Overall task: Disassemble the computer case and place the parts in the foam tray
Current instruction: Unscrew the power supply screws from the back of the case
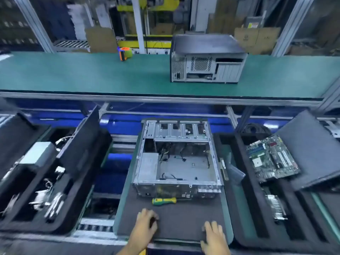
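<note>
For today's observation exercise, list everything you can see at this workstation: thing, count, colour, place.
Open case: one, silver, centre mat.
Screwdriver: one, yellow-green, before the case.
Mat: one, dark grey, centre.
Closed case: one, silver and black, green belt.
Tape holder: one, orange-green, belt.
Motherboard: one, green, right tray.
Left tray: one, black, holds metal parts.
Left hand: resting on mat.
Right hand: resting on mat.

Left foam tray (77,225), 9 o'clock: contents motion-blurred, metal parts indistinct. Both forearms cut by bottom edge at 6 o'clock. Screwdriver (164,201) tip hidden under computer case (177,159). Right foam tray (244,227) cut at 3 o'clock.
</note>
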The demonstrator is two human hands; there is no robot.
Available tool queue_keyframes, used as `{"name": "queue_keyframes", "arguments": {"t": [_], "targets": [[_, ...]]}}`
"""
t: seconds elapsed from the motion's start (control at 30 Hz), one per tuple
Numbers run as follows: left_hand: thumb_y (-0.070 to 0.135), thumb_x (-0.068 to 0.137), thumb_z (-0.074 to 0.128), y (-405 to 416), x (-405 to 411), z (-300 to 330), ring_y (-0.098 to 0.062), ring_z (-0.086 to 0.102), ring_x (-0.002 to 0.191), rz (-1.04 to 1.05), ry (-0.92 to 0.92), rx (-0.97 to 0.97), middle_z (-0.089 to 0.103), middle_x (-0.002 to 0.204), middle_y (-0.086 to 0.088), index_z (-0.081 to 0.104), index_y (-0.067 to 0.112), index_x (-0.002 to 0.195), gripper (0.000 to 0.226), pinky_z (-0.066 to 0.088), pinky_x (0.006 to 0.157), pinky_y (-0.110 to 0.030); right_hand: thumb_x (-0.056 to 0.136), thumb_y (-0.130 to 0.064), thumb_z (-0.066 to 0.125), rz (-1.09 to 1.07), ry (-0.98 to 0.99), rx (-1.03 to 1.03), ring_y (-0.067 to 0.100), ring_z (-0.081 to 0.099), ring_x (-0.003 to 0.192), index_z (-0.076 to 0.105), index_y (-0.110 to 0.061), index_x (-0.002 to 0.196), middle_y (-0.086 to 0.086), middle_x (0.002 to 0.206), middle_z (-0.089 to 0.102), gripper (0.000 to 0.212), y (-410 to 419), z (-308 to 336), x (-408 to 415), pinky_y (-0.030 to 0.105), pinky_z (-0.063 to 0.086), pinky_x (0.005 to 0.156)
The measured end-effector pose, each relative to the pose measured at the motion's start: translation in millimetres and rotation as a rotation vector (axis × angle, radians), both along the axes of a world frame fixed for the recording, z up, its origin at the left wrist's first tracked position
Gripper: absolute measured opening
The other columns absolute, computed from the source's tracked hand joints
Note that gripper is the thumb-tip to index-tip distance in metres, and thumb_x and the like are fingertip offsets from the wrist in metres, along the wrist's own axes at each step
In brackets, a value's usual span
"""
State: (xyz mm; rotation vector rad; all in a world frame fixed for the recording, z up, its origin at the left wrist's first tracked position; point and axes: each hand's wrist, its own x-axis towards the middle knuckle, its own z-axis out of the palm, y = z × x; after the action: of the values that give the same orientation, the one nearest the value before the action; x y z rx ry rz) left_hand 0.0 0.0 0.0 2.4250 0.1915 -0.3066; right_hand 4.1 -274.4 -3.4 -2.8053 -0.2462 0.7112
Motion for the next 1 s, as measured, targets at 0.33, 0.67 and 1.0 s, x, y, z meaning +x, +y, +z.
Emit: {"name": "queue_keyframes", "arguments": {"t": [0.33, 0.67, 1.0], "targets": [[0.036, 0.103, 0.053, -2, 55, 19, -0.024, 0.046, 0.128, -0.198, -0.029, 0.400, 0.040, 0.141, -0.003, 0.039, 0.023, 0.148, 0.049, 0.046, 0.101, -0.036, 0.090, -0.039, 0.060, -0.095, -0.109, -0.103, 0.017, 0.029, 0.092, 0.030, -0.030, 0.102, -0.006, 0.103, 0.026, 0.033, -4, 4, 11, 0.029, 0.030, 0.078], [0.019, 0.103, 0.055, -8, 62, 15, -0.029, 0.041, 0.131, -0.366, -0.084, 0.631, 0.039, 0.144, -0.010, 0.040, 0.016, 0.141, 0.041, 0.044, 0.098, -0.041, 0.091, -0.035, 0.059, -0.147, -0.106, -0.103, 0.024, 0.042, 0.107, 0.041, -0.023, 0.109, 0.000, 0.117, 0.044, 0.028, 18, 1, 30, 0.033, 0.038, 0.085], [0.029, 0.097, 0.069, 10, 32, 19, -0.020, 0.058, 0.100, -0.158, -0.063, -0.180, 0.056, 0.118, -0.003, 0.057, 0.013, 0.125, 0.035, 0.049, 0.088, -0.035, 0.084, -0.013, 0.066, -0.246, -0.402, 0.419, 0.018, 0.038, 0.100, 0.054, -0.019, 0.111, -0.002, 0.109, 0.048, 0.030, 46, 24, 60, 0.041, 0.041, 0.089]]}}
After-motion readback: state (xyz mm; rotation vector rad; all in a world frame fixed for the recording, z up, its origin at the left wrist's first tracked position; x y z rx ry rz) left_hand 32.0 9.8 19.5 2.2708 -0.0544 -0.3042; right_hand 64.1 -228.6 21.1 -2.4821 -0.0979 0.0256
